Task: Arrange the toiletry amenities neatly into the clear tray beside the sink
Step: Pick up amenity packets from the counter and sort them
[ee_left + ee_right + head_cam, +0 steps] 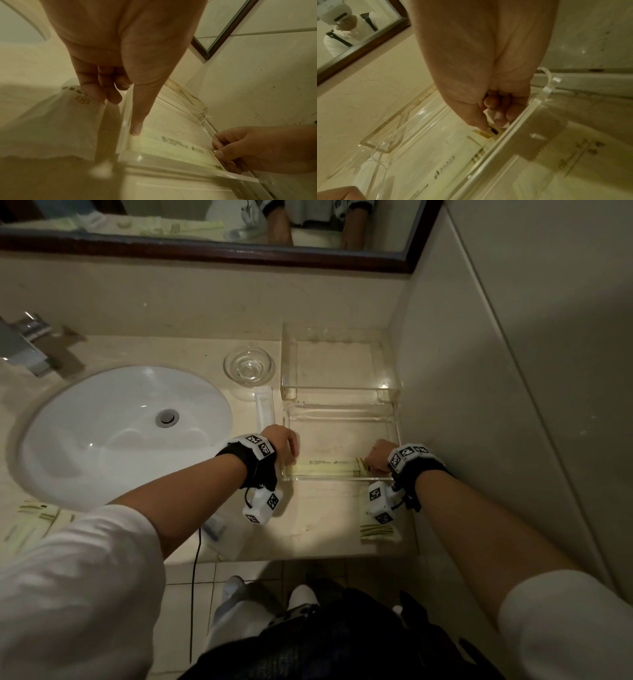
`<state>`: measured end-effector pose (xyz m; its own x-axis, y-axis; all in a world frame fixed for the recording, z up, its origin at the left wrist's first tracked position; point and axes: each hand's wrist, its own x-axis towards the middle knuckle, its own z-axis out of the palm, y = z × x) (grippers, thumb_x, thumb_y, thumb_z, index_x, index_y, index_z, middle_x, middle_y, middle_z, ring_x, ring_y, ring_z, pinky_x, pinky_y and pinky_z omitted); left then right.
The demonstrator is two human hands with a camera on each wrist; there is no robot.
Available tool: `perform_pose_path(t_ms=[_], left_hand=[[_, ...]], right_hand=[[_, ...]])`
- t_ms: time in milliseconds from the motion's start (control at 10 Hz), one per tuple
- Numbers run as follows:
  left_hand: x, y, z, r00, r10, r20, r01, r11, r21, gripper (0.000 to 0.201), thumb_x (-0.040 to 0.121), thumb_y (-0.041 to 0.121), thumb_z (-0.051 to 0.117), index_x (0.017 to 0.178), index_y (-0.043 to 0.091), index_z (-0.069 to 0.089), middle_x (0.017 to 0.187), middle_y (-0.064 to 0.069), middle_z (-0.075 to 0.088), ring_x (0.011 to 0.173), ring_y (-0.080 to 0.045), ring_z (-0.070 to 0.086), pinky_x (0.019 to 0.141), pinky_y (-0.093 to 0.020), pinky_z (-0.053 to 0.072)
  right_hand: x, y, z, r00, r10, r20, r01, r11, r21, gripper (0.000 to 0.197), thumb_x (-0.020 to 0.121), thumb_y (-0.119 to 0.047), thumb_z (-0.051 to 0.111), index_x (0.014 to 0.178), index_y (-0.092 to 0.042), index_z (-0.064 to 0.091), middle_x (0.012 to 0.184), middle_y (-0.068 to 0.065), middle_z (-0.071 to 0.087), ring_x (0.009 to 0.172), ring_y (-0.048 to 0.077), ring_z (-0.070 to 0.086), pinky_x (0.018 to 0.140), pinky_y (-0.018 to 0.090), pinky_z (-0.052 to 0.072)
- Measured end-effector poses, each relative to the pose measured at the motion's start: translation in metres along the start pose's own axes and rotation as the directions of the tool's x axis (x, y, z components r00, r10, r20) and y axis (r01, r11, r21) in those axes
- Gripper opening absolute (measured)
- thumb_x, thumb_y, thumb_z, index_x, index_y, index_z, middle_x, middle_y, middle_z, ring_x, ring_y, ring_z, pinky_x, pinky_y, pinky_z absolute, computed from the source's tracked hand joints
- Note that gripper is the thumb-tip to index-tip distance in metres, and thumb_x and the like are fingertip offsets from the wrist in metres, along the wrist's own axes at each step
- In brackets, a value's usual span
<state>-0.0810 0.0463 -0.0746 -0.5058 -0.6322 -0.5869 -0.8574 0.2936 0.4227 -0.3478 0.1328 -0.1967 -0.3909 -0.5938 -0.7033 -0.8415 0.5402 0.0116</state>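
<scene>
Toiletry packet (pixel 325 467), long and pale yellow-green, lies flat along the near wall inside the clear tray (pixel 395 419), which sits on the counter (pixel 318 518) between the sink (pixel 120 426) and the side wall. From the head view, the left hand (pixel 282 443) meets the packet's left end and the right hand (pixel 378 457) its right end. Further packets lie on the counter: one white (pixel 265 409) just left of the tray, one (pixel 376 530) near the right forearm, others (pixel 30 520) at the counter's front left. A glass bowl (pixel 249 366) stands behind the white packet.

Left wrist view: the left hand (pixel 120 56) extends one straight finger, whose tip touches the packet (pixel 171 147) just inside the tray corner; the remaining fingers (pixel 96 89) are curled (holding nothing). The right hand (pixel 257 150) pinches the far end.

Right wrist view: the right hand (pixel 488 75) pinches the packet's (pixel 436 166) striped end between thumb and fingertips (pixel 500 119), close against the tray wall (pixel 505 147).
</scene>
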Motion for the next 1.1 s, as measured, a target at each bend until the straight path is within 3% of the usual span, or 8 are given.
perform_pose_path(t_ms=[100,300,400,500,600,700,800,1100], left_hand=[[0.000,-0.002,0.002,0.998,-0.005,-0.060,0.003,1.000,-0.019,0.031,0.071,0.005,0.078,0.067,0.022,0.053,0.074,0.005,0.057,0.080,-0.018,0.058,0.067,-0.026,0.048],[-0.006,-0.004,0.003,0.991,0.029,-0.132,-0.021,0.998,0.062,0.031,0.081,0.026,0.071,0.101,0.015,0.050,0.092,-0.005,0.050,0.083,-0.025,0.054,0.068,-0.030,0.040],[-0.006,-0.006,0.000,0.986,0.029,-0.163,-0.021,0.998,0.056,0.042,0.082,0.036,0.069,0.111,0.014,0.046,0.095,-0.006,0.052,0.089,-0.028,0.057,0.070,-0.031,0.042],[-0.008,-0.001,-0.007,0.982,0.086,-0.169,-0.084,0.996,0.017,0.038,0.086,0.027,0.065,0.115,0.010,0.047,0.107,-0.015,0.060,0.098,-0.032,0.059,0.074,-0.031,0.041],[-0.010,0.009,-0.009,0.979,0.139,-0.148,-0.143,0.989,-0.019,0.024,0.088,0.025,0.062,0.101,0.013,0.047,0.100,-0.011,0.058,0.102,-0.030,0.058,0.074,-0.028,0.037],[-0.010,0.020,-0.006,0.977,0.181,-0.114,-0.186,0.982,-0.030,0.019,0.089,0.026,0.061,0.101,0.015,0.051,0.110,-0.012,0.061,0.106,-0.028,0.057,0.078,-0.027,0.037],[-0.011,0.036,0.001,0.965,0.256,-0.063,-0.259,0.965,-0.041,0.030,0.089,0.029,0.062,0.113,0.011,0.059,0.116,-0.010,0.062,0.107,-0.026,0.056,0.081,-0.026,0.039],[-0.021,0.074,0.033,0.888,0.427,0.169,-0.436,0.900,0.017,0.030,0.089,0.031,0.062,0.114,0.014,0.062,0.119,-0.010,0.062,0.109,-0.025,0.057,0.085,-0.026,0.041]], right_hand=[[-0.102,-0.028,-0.041,1.000,0.029,0.004,-0.028,0.927,0.374,0.022,0.086,-0.020,0.061,0.067,-0.017,0.050,0.066,-0.001,0.050,0.060,0.014,0.048,0.066,0.028,0.042],[-0.111,-0.035,-0.037,0.996,0.058,-0.063,-0.032,0.935,0.352,0.033,0.085,-0.007,0.050,0.053,-0.006,0.043,0.057,0.005,0.046,0.056,0.022,0.047,0.053,0.027,0.035],[-0.122,-0.037,-0.037,0.986,0.102,-0.128,-0.035,0.896,0.443,0.023,0.087,-0.015,0.054,0.066,-0.012,0.045,0.080,0.008,0.050,0.076,0.021,0.048,0.067,0.028,0.038],[-0.136,-0.037,-0.040,0.960,0.188,-0.209,-0.041,0.830,0.556,0.016,0.089,-0.015,0.055,0.088,0.000,0.059,0.090,0.014,0.058,0.086,0.027,0.058,0.076,0.032,0.048],[-0.155,-0.035,-0.046,0.949,0.184,-0.255,0.030,0.754,0.656,0.013,0.090,-0.015,0.056,0.084,-0.003,0.056,0.082,0.011,0.055,0.081,0.023,0.054,0.077,0.035,0.047],[-0.165,-0.031,-0.040,0.939,0.222,-0.263,0.049,0.669,0.742,0.027,0.089,-0.019,0.057,0.065,-0.013,0.047,0.070,0.006,0.051,0.072,0.021,0.051,0.067,0.030,0.040],[-0.183,-0.028,-0.027,0.938,0.267,-0.219,0.041,0.542,0.839,0.024,0.091,-0.020,0.057,0.068,-0.017,0.049,0.071,0.004,0.057,0.059,0.017,0.049,0.059,0.029,0.041],[-0.222,-0.009,0.032,0.923,0.380,-0.063,-0.131,0.462,0.877,0.014,0.093,-0.022,0.056,0.085,-0.011,0.053,0.074,0.003,0.058,0.058,0.014,0.049,0.052,0.025,0.039]])
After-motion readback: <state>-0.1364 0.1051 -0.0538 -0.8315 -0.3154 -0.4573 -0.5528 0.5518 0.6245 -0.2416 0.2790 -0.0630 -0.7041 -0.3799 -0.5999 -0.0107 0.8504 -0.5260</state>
